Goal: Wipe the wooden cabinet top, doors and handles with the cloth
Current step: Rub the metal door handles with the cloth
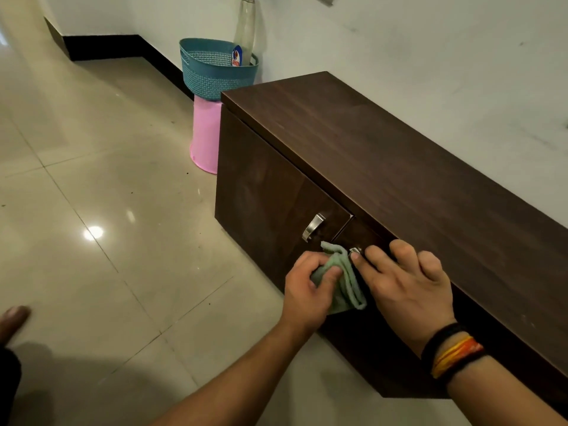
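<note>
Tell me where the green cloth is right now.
In the head view, the green cloth is low and centre, gripped by the left hand against the cabinet front, beside the right hand.

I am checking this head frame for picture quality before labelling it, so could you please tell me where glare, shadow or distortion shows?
Head view: a bright glare spot sits on the glossy floor tiles; a dark shadow pools at the lower left; the wide lens bends the wooden cabinet edges; the silver handle catches a highlight; the green cloth and both hands look sharp.
</note>
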